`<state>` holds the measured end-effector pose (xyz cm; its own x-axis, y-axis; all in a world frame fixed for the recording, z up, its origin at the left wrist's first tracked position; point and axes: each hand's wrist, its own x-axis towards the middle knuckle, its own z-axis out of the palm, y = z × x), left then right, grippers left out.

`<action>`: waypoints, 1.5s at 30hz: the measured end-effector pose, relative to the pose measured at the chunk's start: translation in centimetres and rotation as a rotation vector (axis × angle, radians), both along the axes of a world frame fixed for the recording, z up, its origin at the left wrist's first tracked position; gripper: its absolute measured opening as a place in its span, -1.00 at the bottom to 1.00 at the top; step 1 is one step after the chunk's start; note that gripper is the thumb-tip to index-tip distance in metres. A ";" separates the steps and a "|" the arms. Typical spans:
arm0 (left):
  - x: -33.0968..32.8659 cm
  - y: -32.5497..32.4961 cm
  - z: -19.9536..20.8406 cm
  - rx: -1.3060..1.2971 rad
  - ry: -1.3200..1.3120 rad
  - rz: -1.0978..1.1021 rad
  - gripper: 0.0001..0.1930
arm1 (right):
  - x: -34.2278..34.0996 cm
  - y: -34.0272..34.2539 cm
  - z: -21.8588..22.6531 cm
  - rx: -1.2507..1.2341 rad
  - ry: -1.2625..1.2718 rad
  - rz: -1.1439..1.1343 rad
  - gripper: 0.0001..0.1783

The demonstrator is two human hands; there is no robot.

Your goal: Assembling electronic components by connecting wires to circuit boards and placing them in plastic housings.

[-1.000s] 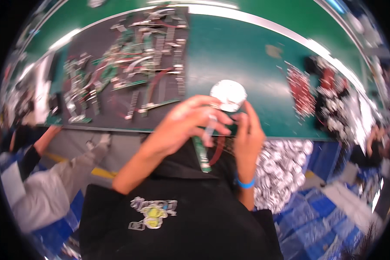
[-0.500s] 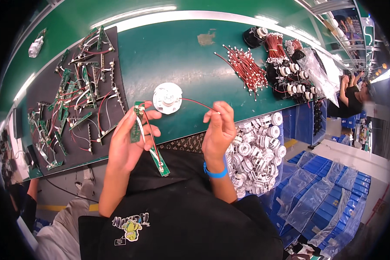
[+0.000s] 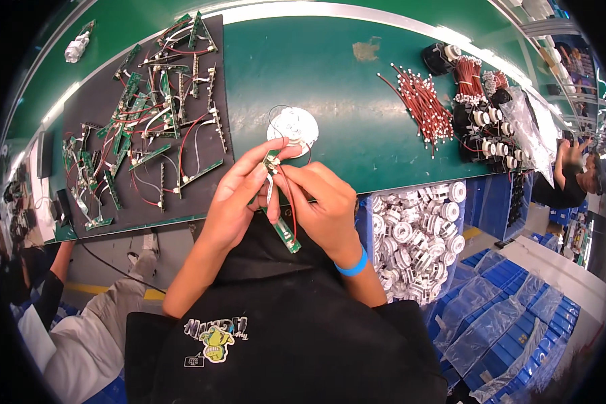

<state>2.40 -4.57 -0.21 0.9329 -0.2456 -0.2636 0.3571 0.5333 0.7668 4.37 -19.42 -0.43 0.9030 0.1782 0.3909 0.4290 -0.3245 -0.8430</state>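
My left hand point(image 3: 234, 202) pinches a narrow green circuit board point(image 3: 286, 236) near its upper end. The board slants down to the right, with white and red wires along it. Close against it, my right hand point(image 3: 326, 205) has its thumb and fingertips pinched together at the board's upper part, by the red wire point(image 3: 291, 202). What lies right between those fingertips is mostly hidden. Just beyond both hands a round white plastic part point(image 3: 293, 126) sits on the green table, a thin dark wire looping at its left edge.
Wired circuit boards point(image 3: 138, 124) lie spread over a dark mat point(image 3: 209, 40) at left. Red wires point(image 3: 421, 104) with white ends are piled at right, beside black-and-white round parts point(image 3: 481, 121). A blue bin point(image 3: 365, 229) full of white parts point(image 3: 411, 242) stands at my right. Other people work nearby.
My right hand has come in from the right to the board, bringing the wire end it pinched. The view has shifted, so the table things appear further right.
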 end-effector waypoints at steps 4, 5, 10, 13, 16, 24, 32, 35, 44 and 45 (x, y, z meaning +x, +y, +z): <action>-0.3 0.1 0.4 -0.039 0.036 0.013 -0.55 | -0.7 0.1 0.4 -0.017 0.034 -0.025 -0.81; -0.3 0.0 0.4 -0.038 0.039 0.010 -0.55 | -0.8 0.2 0.4 0.019 0.077 -0.022 -0.81; -0.3 -0.3 -0.1 0.006 0.050 -0.012 -0.55 | -1.1 0.2 0.4 0.061 0.141 -0.058 -0.83; -0.8 -0.2 0.1 0.033 0.004 0.019 -0.55 | -1.4 0.4 1.0 0.098 0.187 -0.073 -0.85; -0.7 -0.2 0.0 0.048 -0.026 -0.008 -0.54 | -1.0 0.1 1.2 0.047 0.195 -0.078 -0.88; -0.3 -0.3 0.0 0.200 -0.053 -0.041 -0.55 | -0.3 0.1 0.9 0.168 0.307 -0.042 -0.95; 0.0 -0.5 0.9 0.288 -0.103 -0.058 -0.57 | -0.4 0.9 0.3 -0.022 0.166 -0.126 -0.94; 1.1 -1.1 0.8 0.169 -0.028 -0.072 -0.57 | 0.2 -0.2 0.0 -0.027 0.245 -0.103 -0.86; 10.5 -2.1 -1.1 1.321 -1.049 0.126 -0.41 | -0.8 -5.2 -6.7 0.003 0.102 -0.328 -0.81; 12.2 -1.8 -1.8 1.397 -1.079 0.103 -0.44 | -0.5 -5.1 -6.8 -0.047 0.079 -0.289 -0.81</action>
